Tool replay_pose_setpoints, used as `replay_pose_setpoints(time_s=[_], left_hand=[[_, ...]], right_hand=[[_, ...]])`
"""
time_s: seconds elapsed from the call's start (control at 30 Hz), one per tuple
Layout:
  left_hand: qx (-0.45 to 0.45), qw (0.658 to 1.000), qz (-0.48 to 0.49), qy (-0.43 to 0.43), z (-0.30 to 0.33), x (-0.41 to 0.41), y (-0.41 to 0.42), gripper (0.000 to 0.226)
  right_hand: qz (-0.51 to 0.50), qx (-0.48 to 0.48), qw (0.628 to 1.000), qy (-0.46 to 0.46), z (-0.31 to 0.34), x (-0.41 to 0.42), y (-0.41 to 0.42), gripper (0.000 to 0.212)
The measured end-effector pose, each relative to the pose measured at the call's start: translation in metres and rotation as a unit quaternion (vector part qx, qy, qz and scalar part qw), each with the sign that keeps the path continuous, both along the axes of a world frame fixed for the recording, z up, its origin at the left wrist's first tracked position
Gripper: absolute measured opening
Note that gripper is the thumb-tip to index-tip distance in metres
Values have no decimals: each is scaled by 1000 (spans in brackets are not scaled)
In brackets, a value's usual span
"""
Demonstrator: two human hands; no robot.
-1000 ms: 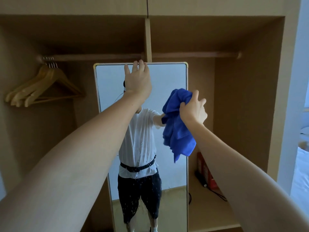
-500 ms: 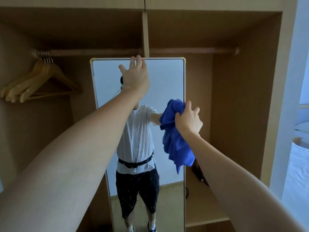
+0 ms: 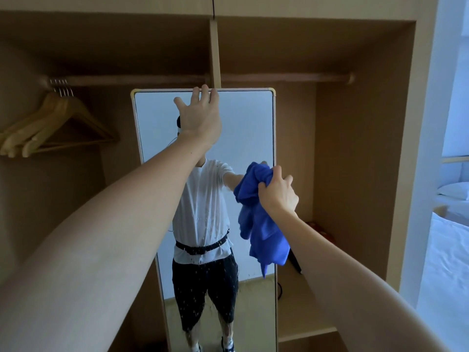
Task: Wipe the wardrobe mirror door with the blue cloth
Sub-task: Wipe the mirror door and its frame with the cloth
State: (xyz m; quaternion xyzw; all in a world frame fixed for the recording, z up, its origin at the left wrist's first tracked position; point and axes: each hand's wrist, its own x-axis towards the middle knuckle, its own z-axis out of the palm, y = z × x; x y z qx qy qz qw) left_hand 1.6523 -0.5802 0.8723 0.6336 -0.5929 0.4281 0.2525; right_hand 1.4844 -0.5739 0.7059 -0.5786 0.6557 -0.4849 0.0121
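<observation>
A tall mirror door (image 3: 248, 128) with a light frame stands in the open wardrobe, speckled with droplets low down. My left hand (image 3: 199, 118) reaches to its top edge, fingers hooked over the frame. My right hand (image 3: 278, 193) grips a bunched blue cloth (image 3: 261, 224) against the mirror's right side at mid height; most of the cloth hangs below the fist. The mirror reflects a person in a white shirt and dark shorts.
Several wooden hangers (image 3: 50, 123) hang on the rail (image 3: 132, 78) at the left. A low shelf (image 3: 304, 313) at the right holds a dark object (image 3: 295, 261) and a cable. A bed with white sheets (image 3: 446, 262) lies beyond the wardrobe's right wall.
My right hand has carried the cloth down the mirror's right side from upper to mid height. My left hand has stayed on the top edge.
</observation>
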Motion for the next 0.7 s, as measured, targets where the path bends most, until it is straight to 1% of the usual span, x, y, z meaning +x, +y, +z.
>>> replay_pose_setpoints(time_s=[0.1,0.17,0.23,0.33,0.4,0.5,0.6,0.7], left_hand=[[3,1000,0,1,0,2,-2,73],[4,1000,-2,-1,-1,3,-2,72],[9,1000,-11,-2,-3,5,-3,70],[10,999,-36,-2,-5,15,-3,65],[10,999,-51,-9,-6,19,-1,66],[16,997,-70,-11,-14,22,5,74],[-6,996,-89,2,-28,29,9,69],[-17,995,-97,13,-43,43,10,68]], right_hand=[[-6,-59,998,-1,26,1,1,28],[-14,-64,998,21,32,7,-3,29],[-23,-45,997,61,18,13,-7,34],[-23,-10,992,121,-25,23,-5,43],[-8,22,991,129,-43,25,0,43],[0,53,991,122,-38,23,7,41],[8,10,995,103,-17,28,14,32],[11,-42,993,112,6,44,15,33]])
